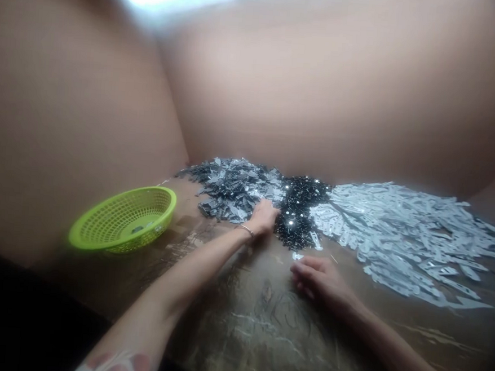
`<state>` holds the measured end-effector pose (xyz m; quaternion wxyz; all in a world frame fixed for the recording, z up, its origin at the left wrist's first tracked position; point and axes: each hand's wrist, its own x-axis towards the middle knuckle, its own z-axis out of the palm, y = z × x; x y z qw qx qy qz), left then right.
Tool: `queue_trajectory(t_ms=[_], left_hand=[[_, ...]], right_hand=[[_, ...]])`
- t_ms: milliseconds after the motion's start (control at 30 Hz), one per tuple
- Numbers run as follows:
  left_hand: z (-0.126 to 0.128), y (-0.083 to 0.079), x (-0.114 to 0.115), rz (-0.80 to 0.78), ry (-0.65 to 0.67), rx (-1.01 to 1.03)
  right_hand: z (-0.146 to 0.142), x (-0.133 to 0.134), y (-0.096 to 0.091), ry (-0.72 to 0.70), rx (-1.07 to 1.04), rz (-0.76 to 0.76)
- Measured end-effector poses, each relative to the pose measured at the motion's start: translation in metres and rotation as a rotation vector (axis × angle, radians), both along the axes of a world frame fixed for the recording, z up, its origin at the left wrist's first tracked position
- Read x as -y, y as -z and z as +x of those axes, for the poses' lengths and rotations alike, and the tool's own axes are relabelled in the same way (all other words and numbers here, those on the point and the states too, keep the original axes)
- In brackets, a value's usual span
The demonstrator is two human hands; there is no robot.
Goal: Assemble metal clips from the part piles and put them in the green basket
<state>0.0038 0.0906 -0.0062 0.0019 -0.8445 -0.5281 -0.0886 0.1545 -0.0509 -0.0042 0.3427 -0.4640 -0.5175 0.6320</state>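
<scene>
L hand (263,217) on dark metal strips (234,190), grip unclear; R hand (319,278) open; strips point all ways.

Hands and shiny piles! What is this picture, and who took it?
A camera worn on a person's head took it, so you see what they see, looking down at their own arms. The left hand, with a bracelet, touches where a grey heap meets a black heap of small shiny pieces. The right hand holds nothing I can see, on a scuffed brown table. A pale silver heap lies further right, and a green basket left.
</scene>
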Motion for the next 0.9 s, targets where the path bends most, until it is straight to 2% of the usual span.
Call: queue_trajectory(t_ms=[300,633,733,833,900], left_hand=[[-0.001,-0.001,-0.012,0.004,-0.018,0.147],[-0.003,-0.036,-0.024,-0.062,-0.147,0.509],[-0.003,-0.041,-0.009,-0.15,-0.177,0.792],[-0.001,-0.035,0.022,-0.465,-0.148,1.309],[0.004,-0.026,0.045,-0.623,-0.145,1.467]], right_hand=[[0.0,0.001,-0.002,0.006,-0.011,0.001],[0.003,-0.001,0.006,0.012,-0.041,0.021],[0.004,-0.002,0.005,0.118,-0.064,0.004],[0.005,-0.004,0.001,0.275,-0.085,0.014],[0.007,-0.005,-0.003,0.334,-0.091,0.049]])
